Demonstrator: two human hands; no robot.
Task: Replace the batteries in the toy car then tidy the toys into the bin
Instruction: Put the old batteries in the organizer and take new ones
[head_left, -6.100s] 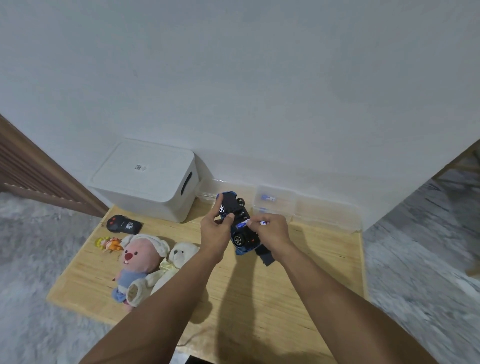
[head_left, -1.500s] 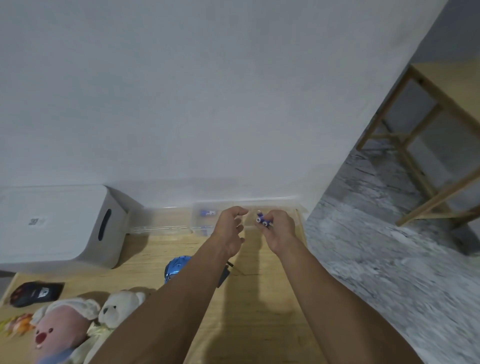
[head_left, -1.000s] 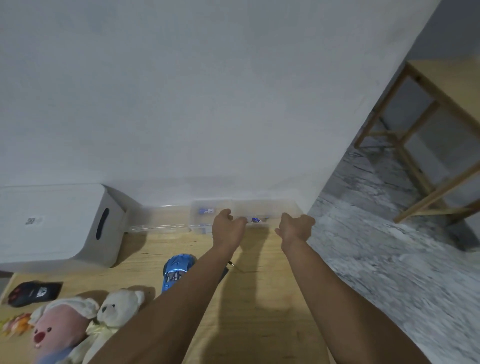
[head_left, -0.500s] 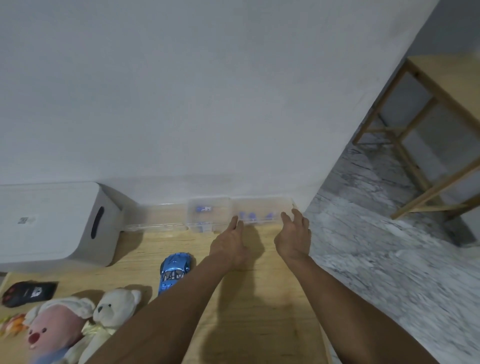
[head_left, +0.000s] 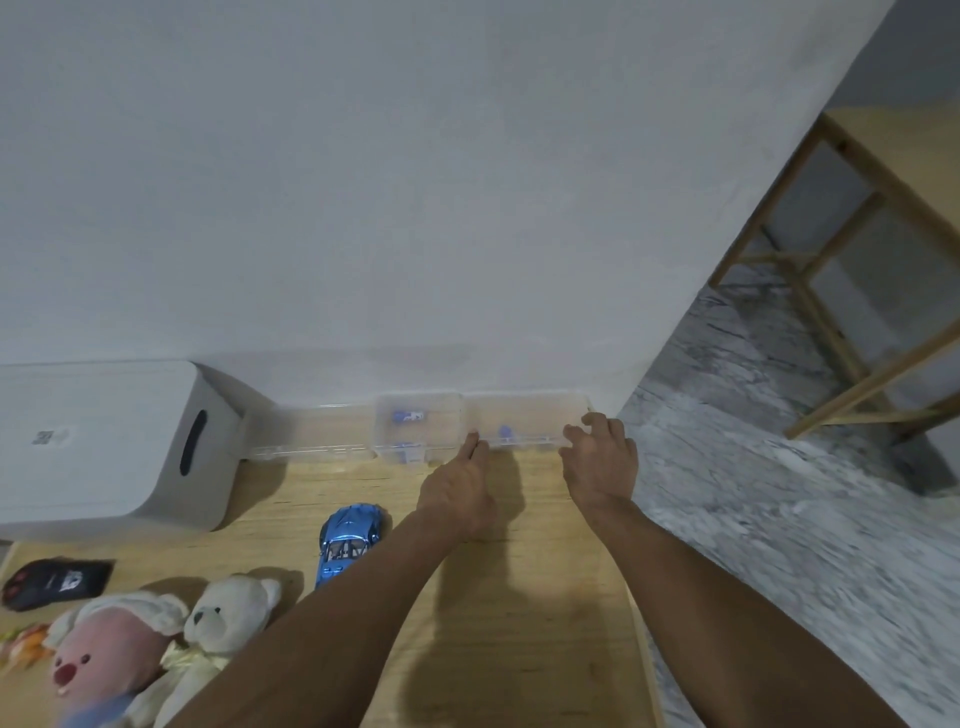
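Note:
The blue toy car (head_left: 347, 538) stands on its wheels on the wooden table (head_left: 519, 623), left of my left forearm. Against the wall sit two clear plastic boxes. The middle box (head_left: 418, 423) holds blue batteries (head_left: 408, 415), and the right box (head_left: 524, 418) holds more blue batteries (head_left: 504, 431). My left hand (head_left: 457, 491) touches the right box's front left corner with straight fingers. My right hand (head_left: 602, 457) has its fingers bent over the box's right front corner, thumb on the front edge. The white lidded bin (head_left: 104, 447) stands at the far left.
A black remote (head_left: 52, 582), a pink plush (head_left: 104, 657), a white teddy bear (head_left: 228, 621) and a small orange figure (head_left: 21, 639) lie at the front left. A clear tray (head_left: 311, 441) lies between bin and boxes. The table edge runs right of my right arm, over grey carpet.
The car was put down on the table and the batteries from my right hand now lie in the right box. Both hands moved onto that box's front corners.

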